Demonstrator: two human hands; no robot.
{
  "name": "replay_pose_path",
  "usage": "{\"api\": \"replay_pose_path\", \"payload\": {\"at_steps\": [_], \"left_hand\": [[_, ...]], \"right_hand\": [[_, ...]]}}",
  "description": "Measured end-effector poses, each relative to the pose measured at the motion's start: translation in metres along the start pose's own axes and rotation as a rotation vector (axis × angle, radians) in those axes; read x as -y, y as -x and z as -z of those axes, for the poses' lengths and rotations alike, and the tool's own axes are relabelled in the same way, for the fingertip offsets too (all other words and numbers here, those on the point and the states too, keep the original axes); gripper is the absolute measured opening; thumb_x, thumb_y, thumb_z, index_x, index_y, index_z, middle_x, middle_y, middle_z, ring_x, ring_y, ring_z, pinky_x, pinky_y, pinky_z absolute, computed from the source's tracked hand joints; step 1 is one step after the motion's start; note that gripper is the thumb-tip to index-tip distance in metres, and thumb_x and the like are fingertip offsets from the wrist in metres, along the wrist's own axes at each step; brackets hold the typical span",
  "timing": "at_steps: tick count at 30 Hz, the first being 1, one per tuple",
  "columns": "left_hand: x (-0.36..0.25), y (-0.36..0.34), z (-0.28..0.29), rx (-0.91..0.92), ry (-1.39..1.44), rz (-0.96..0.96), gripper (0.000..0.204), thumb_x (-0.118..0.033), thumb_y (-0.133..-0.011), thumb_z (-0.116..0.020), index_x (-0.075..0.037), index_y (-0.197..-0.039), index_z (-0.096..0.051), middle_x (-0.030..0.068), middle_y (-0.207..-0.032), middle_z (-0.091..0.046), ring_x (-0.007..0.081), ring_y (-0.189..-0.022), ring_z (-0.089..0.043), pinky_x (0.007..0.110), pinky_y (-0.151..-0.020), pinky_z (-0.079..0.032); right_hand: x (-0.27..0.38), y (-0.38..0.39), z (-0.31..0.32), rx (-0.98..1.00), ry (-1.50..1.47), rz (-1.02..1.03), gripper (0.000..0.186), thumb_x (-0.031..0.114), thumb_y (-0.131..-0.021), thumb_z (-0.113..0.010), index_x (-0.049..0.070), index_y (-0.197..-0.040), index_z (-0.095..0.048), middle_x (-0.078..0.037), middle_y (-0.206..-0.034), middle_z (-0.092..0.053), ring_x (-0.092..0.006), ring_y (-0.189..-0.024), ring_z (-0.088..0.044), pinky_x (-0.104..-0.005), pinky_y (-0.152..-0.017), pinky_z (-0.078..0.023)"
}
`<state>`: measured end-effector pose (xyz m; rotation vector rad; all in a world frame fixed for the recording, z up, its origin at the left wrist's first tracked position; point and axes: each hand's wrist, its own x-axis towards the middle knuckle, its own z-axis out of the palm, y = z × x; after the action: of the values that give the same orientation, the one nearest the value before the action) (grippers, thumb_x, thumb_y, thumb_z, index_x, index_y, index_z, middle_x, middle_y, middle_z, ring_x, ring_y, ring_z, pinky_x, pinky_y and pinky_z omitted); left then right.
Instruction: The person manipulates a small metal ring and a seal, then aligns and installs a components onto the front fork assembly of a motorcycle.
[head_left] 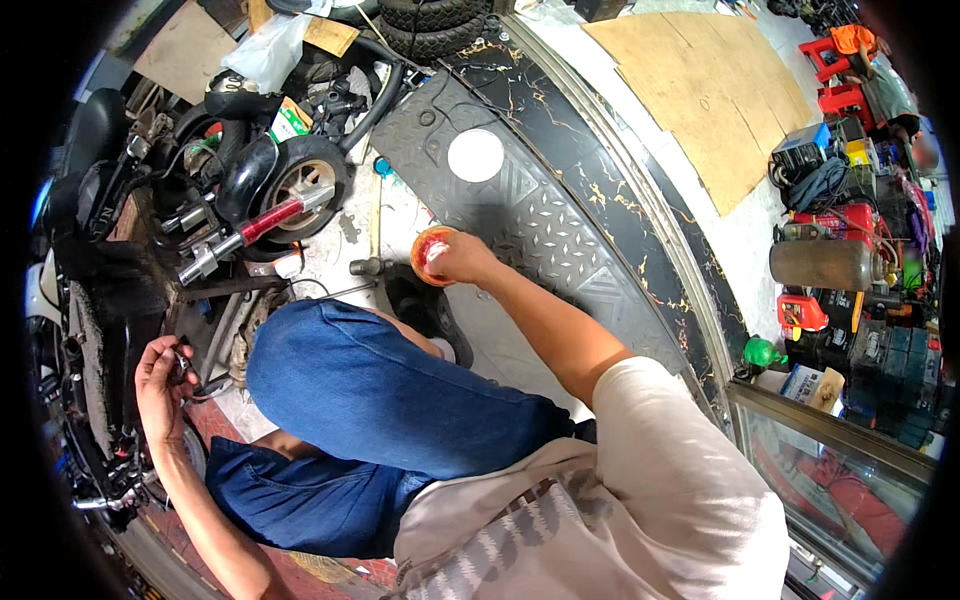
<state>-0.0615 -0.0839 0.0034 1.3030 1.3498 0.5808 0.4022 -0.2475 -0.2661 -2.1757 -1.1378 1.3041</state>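
Note:
Raised at the left, my left hand (163,374) has its fingers closed around a small dark metal part (181,368), whose exact kind does not show. My right hand (462,258) reaches down to a round orange-red tub (418,262), with its fingers bent over the right rim and into the mouth. Something whitish shows by the fingertips; whether it lies in the tub or between the fingers is unclear. Just beyond, a round white disc like a lid (475,156) rests on the grey diamond-pattern mat (560,240).
A hammer (368,264) lies on the floor left of the tub. Beside it are a small wheel (300,185) and a red-and-silver shock absorber (265,220). Tyres (430,30) are stacked at the back. Cardboard (710,90) covers floor at the right, near crowded tools and bottles.

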Motion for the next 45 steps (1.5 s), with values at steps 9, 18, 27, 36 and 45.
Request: {"api": "replay_pose_path", "payload": {"at_steps": [9, 18, 27, 36, 45], "left_hand": [[0.012, 0.009, 0.004, -0.041, 0.01, 0.005, 0.016, -0.014, -0.106, -0.056, -0.005, -0.116, -0.065, 0.0066, -0.097, -0.073, 0.0094, -0.062, -0.064, 0.021, -0.048, -0.047], [0.002, 0.008, 0.0, -0.038, -0.024, 0.025, 0.017, -0.016, -0.104, -0.057, -0.004, -0.115, -0.065, 0.0066, -0.094, -0.074, 0.0101, -0.063, -0.063, 0.022, -0.053, -0.048], [0.0, 0.016, 0.004, -0.043, 0.05, 0.064, 0.022, -0.018, -0.102, -0.059, -0.004, -0.117, -0.066, 0.0082, -0.096, -0.075, 0.0127, -0.066, -0.066, 0.025, -0.056, -0.05], [-0.029, 0.021, -0.005, 0.017, 0.412, 0.084, 0.034, -0.007, -0.096, -0.05, 0.005, -0.127, -0.06, 0.0208, -0.113, -0.074, 0.0251, -0.084, -0.076, 0.032, -0.063, -0.06], [-0.041, 0.015, -0.035, 0.04, 0.507, -0.02, 0.023, -0.01, -0.106, -0.057, -0.003, -0.127, -0.061, 0.0176, -0.108, -0.074, 0.023, -0.079, -0.076, 0.031, -0.06, -0.061]], "right_hand": [[0.004, -0.077, -0.06, 0.157, -0.025, -0.325, 0.079, 0.038, -0.066, -0.095, -0.011, -0.122, -0.068, -0.024, -0.129, -0.069, -0.036, -0.118, -0.066, -0.0434, -0.096, -0.053], [-0.012, -0.09, -0.071, 0.096, -0.23, -0.393, 0.046, 0.029, -0.069, -0.094, -0.004, -0.091, -0.071, -0.015, -0.086, -0.069, -0.0251, -0.078, -0.067, -0.0412, -0.067, -0.052], [0.011, -0.072, -0.059, 0.174, -0.19, -0.301, 0.034, 0.025, -0.075, -0.089, 0.001, -0.085, -0.068, -0.01, -0.076, -0.065, -0.0207, -0.064, -0.062, -0.0377, -0.055, -0.047], [0.008, -0.066, -0.048, 0.228, -0.107, -0.339, 0.074, 0.04, -0.07, -0.092, -0.003, -0.126, -0.07, -0.018, -0.122, -0.072, -0.0325, -0.109, -0.07, -0.0424, -0.091, -0.055], [0.088, 0.012, 0.084, -0.079, -0.259, 0.213, 0.038, 0.03, -0.09, -0.081, -0.001, -0.112, -0.075, -0.009, -0.087, -0.075, -0.018, -0.075, -0.067, -0.0343, -0.072, -0.054]]}}
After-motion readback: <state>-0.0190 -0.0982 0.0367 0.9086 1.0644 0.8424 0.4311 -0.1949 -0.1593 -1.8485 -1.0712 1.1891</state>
